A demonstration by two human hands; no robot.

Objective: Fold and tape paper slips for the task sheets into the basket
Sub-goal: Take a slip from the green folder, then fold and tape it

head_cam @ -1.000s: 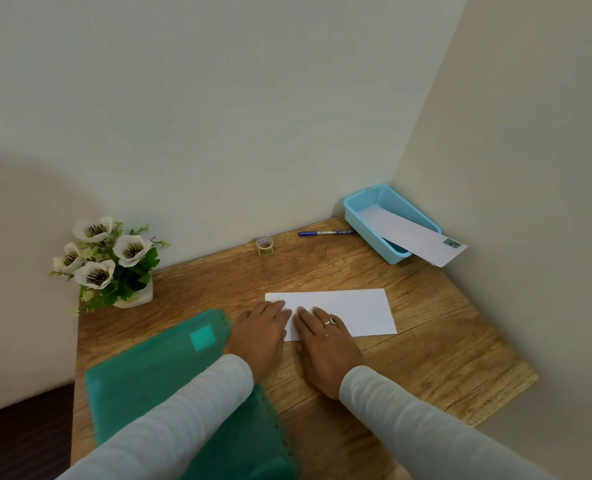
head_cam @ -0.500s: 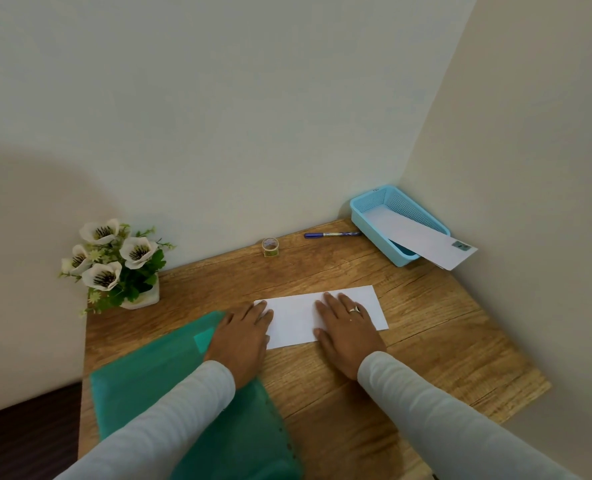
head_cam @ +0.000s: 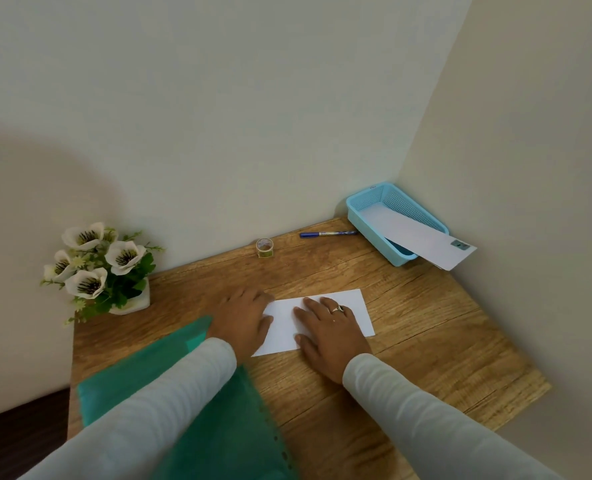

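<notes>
On the corner counter (head_cam: 426, 344), flat left hand (head_cam: 242, 322) and right hand (head_cam: 332, 336) have spread toward nine and three o'clock, creasing the slip (head_cam: 355, 303).

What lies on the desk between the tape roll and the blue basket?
A blue pen lies there, one end close to the basket, apart from the tape roll; head view shows it.

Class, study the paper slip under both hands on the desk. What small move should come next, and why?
Probably the right hand lifts and reaches for the tape roll by the wall while the left hand holds the paper slip flat. Both hands press flat on it, no tape shows on it, and the roll stands untouched.
</notes>
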